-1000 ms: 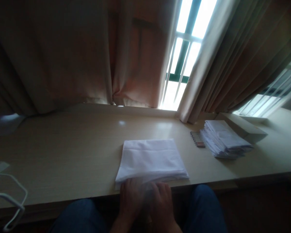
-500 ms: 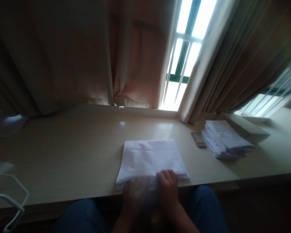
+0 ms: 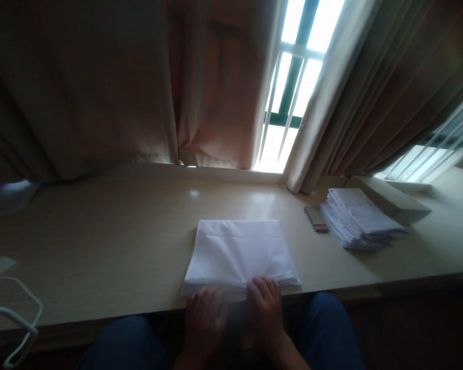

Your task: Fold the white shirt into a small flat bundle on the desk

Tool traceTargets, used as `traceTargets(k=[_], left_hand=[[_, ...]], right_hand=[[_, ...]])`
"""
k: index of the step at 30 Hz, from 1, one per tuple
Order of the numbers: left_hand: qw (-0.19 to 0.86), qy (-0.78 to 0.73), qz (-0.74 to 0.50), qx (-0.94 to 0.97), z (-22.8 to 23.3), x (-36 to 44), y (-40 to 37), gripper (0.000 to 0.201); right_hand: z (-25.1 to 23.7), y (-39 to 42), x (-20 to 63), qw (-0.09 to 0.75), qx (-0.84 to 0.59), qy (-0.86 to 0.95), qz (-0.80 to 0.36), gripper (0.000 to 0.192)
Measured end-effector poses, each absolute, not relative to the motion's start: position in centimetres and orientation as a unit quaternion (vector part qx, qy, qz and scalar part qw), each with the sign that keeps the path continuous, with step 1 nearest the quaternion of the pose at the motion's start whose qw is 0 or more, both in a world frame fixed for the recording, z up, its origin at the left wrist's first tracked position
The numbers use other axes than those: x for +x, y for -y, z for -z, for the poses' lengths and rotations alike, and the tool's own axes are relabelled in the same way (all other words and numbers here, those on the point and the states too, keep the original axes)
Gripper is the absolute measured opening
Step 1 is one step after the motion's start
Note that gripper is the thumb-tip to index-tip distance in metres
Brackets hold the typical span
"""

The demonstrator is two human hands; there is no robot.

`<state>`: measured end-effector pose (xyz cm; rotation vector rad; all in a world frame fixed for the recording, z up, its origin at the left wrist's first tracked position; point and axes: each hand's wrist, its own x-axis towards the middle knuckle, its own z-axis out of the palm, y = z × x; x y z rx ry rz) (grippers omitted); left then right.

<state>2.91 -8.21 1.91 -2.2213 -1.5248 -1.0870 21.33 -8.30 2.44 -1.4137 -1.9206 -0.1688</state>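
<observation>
We see a folded white cloth lying flat on the pale table, its near edge right at the table's front edge. Both hands sit at that near edge. The right hand has its fingers curled over the cloth's near right part, and the grip looks pressed together on the fabric (whether the thumb is under the fold we cannot tell). The left hand is just beside it, touching or nearly touching the near left part of the cloth; it is blurred, so we cannot tell how its grip stands. The two hands are close together, with dark blue trouser legs showing below the table on either side of them.

Well to the right of the cloth lies a stack of folded white cloths, and a flat pale box sits just behind the stack. A small dark object lies just left of the stack. At the far left a white wire hanger juts over the table edge. Curtains hang behind the table, parted at a bright window
</observation>
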Motion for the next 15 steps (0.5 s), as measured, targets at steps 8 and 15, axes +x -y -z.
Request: traceTargets(k=[8, 15], left_hand=[[0.102, 0.492, 0.334, -0.797, -2.3, 3.0, 7.5, 0.029], [0.088, 0.508, 0.309, -0.8, -1.3, 2.1, 7.2, 0.018]], right_hand=[[-2.1, 8.7, 21.2, 0.348, -0.534, 0.767, 0.07, 0.03], [-2.5, 9.1, 22.0, 0.333, -0.526, 0.781, 0.046, 0.028]])
